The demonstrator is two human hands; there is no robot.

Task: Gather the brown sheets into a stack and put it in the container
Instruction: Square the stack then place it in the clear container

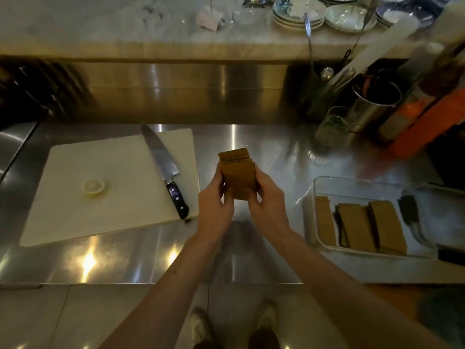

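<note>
Both hands, left hand (216,200) and right hand (267,197), clasp the brown-sheet stack (239,176) upright; clear container (314,212) waits at four o'clock, nearer the right.

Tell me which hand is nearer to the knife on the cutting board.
Left. The left hand grips the stack of brown sheets on the side facing the knife, with bare counter between them. The right hand holds the stack's far side, toward the container.
</note>
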